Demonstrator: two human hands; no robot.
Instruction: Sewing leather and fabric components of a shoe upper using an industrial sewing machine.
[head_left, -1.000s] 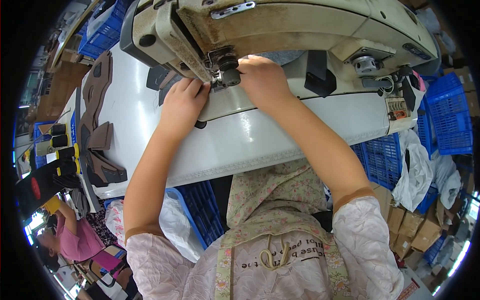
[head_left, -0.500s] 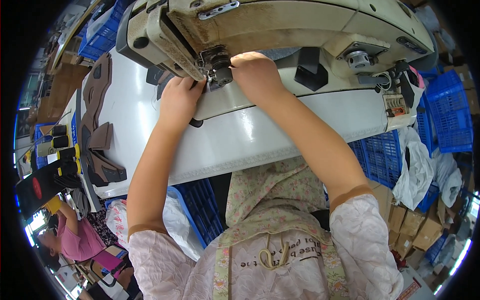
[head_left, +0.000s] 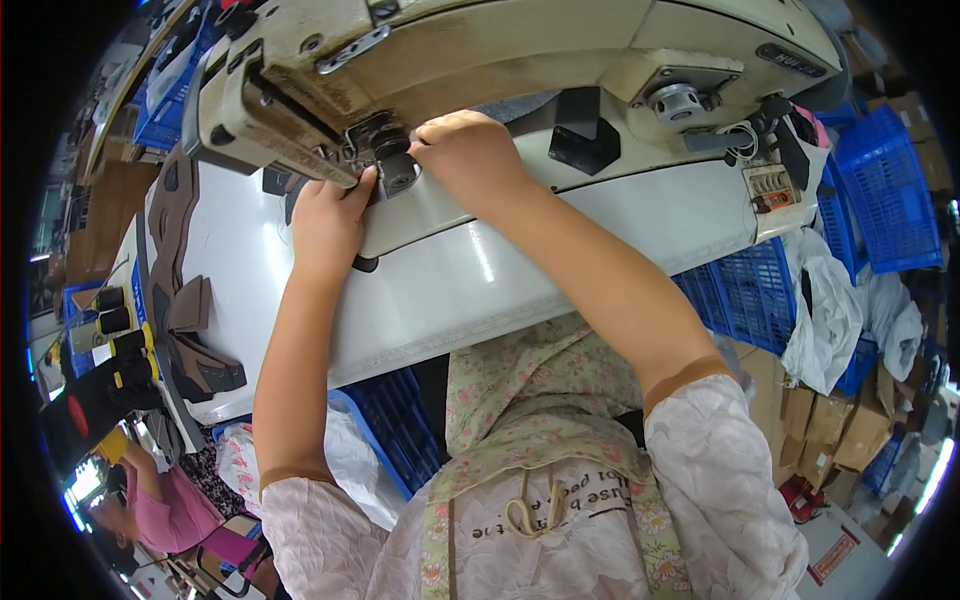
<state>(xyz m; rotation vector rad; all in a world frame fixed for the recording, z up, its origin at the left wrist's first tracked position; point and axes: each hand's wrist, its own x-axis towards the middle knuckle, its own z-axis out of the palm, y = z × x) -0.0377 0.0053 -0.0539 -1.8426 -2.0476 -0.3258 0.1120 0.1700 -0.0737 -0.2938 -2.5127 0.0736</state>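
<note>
Both my hands are at the needle area of a large cream sewing machine [head_left: 520,60], one on either side of its dark roller foot [head_left: 392,160]. My left hand [head_left: 328,225] is just left of the foot, thumb and fingers drawn together; what they pinch is hidden. Dark brown pieces [head_left: 278,183] show behind its fingers. My right hand [head_left: 468,158] is curled to the right of the foot, fingers bent in and closed; I cannot make out anything in them.
Brown cut pieces [head_left: 188,305] lie along the table's left side. The white tabletop [head_left: 440,290] runs under the machine. Thread cones [head_left: 115,320] stand at far left. Blue crates [head_left: 885,190] and white bags [head_left: 825,320] fill the right. Another person in pink [head_left: 175,505] sits at lower left.
The view has shifted, so the machine and both hands appear further left. My hands stay beside the roller foot, with little visible change in their grip.
</note>
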